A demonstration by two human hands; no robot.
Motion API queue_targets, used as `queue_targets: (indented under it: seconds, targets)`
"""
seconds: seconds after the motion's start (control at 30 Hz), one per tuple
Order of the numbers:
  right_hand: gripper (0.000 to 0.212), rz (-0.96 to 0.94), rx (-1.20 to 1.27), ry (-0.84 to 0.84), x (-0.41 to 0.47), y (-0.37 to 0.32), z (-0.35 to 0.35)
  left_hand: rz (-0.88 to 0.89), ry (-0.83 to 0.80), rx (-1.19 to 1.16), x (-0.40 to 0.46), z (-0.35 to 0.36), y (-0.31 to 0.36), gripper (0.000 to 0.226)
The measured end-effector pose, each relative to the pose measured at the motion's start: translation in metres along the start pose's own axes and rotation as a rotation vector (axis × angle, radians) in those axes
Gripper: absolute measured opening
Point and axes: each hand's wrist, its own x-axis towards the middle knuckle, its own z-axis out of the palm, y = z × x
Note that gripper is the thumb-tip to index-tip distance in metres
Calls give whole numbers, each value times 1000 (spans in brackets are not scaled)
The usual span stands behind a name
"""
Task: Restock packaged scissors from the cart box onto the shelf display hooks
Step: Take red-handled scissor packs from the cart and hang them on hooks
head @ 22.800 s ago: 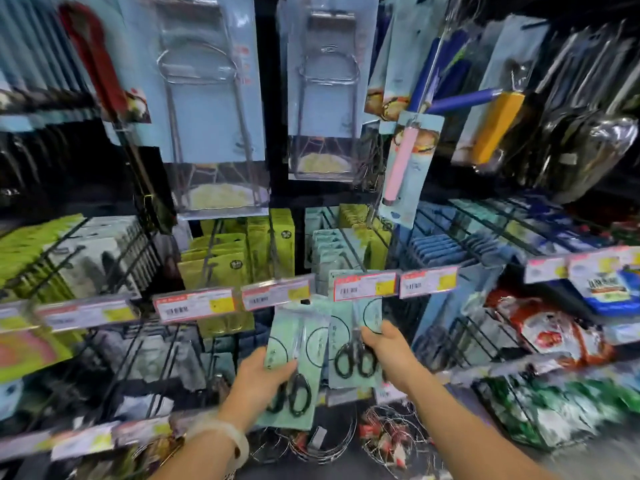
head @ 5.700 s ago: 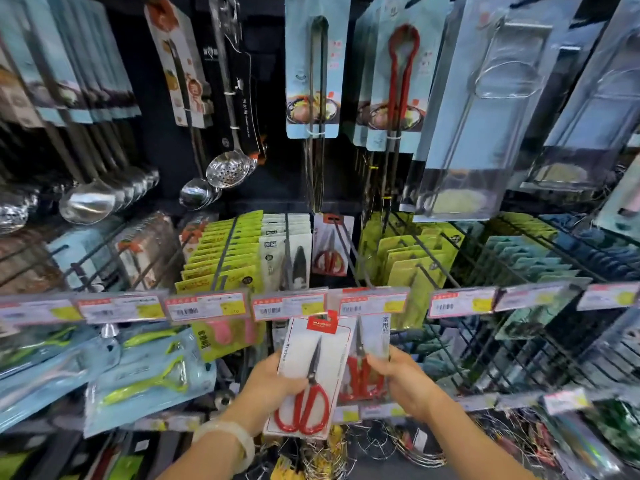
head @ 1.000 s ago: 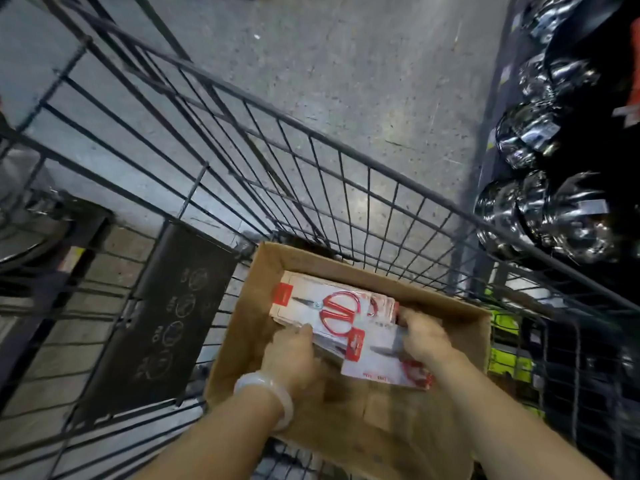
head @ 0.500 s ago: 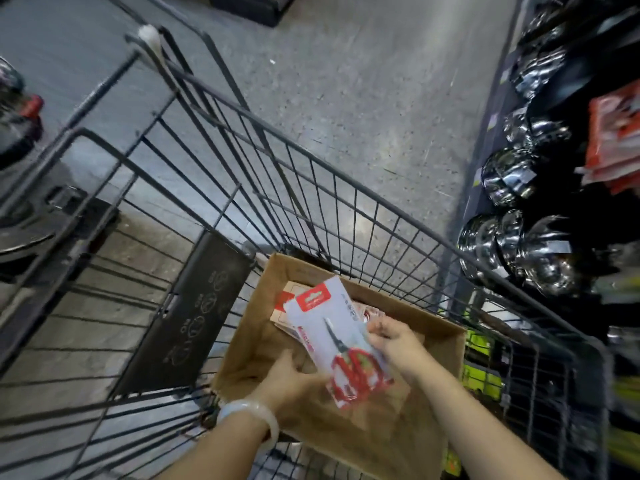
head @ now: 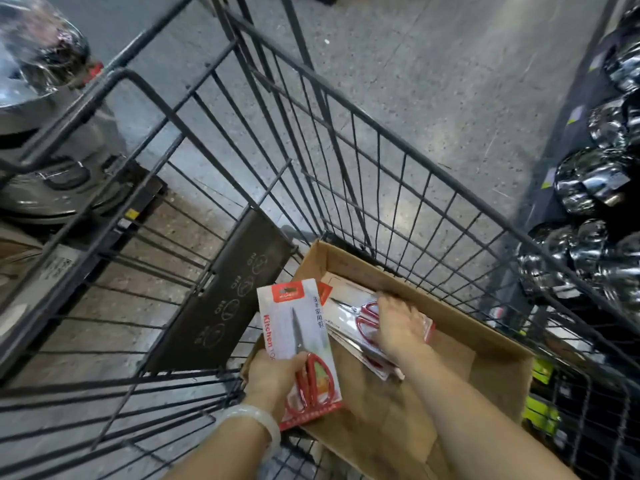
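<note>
**Right hand on the box stack, left hand already loaded**

The left hand (head: 273, 377) gripped one white carded pack of red-handled kitchen scissors (head: 298, 348) by its lower end, thumb curled over the red handles. The pack stood nearly upright over the near-left corner of the brown cardboard box (head: 467, 372), its red hang tab pointing up and away from the person. That hand was full.

The right hand (head: 398, 327) lay on the remaining stack of red-handled scissor packs (head: 349, 315) inside the box. Its fingers reached over the handle end of the top pack. Whether they were curled under its far edge or only pressing down could not be told.

The stack sat at the far-left part of the box floor, directly under the right hand and just right of the held pack. Its long axis ran on a diagonal: hang tabs toward the far-left corner, handle end toward the near-right. The right hand was therefore at the handle end, with the tabs lying away to its left.

Judgement: the next pick belonged to the right hand, lifting along that diagonal. The box rested in the black wire cart (head: 381, 188). No display hooks were in view.
</note>
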Motion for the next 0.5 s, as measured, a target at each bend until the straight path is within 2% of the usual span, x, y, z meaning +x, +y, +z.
queue_targets:
  seconds: [0.1, 0.2, 0.4, 0.5]
  targets:
    - [89, 34, -141, 37, 2, -1, 14, -16, -26, 26, 5, -1, -1, 31]
    - [80, 74, -155, 48, -1, 3, 18, -3, -28, 64, 6, -2, -1, 41]
    - [49, 232, 327, 6, -31, 16, 4, 25, -75, 77, -5, -10, 2, 39]
    - [57, 259, 725, -48, -64, 22, -11, 103, -130, 120, -19, -13, 5, 28]
